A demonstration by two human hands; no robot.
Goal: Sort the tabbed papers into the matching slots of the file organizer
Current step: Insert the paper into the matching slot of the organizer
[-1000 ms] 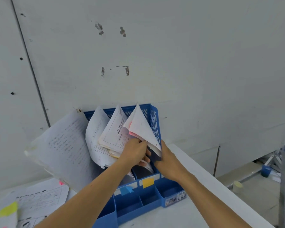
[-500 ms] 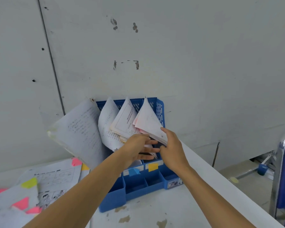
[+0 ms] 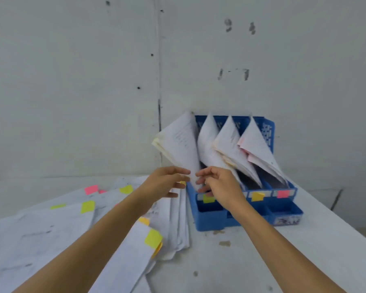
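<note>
The blue file organizer (image 3: 211,220) stands against the wall, its slots holding leaning bundles of white paper (image 3: 230,144). Its front bar carries a yellow-green tab (image 3: 208,199), a yellow tab (image 3: 257,196) and a pink tab (image 3: 283,193). My left hand (image 3: 163,183) and my right hand (image 3: 219,185) hover side by side in front of the leftmost bundle (image 3: 180,142), fingers spread, holding nothing. A spread pile of tabbed papers (image 3: 82,225) lies on the table to the left, with yellow-green tabs (image 3: 153,238) and pink tabs (image 3: 91,189).
A white table (image 3: 251,261) with chipped spots bears everything; its right edge runs diagonally at the far right. A grey panelled wall (image 3: 262,60) rises directly behind the organizer.
Both hands left the right-hand pink-tabbed bundle and moved left to the front of the leftmost slot. The view swung left, bringing the pile of loose papers into sight.
</note>
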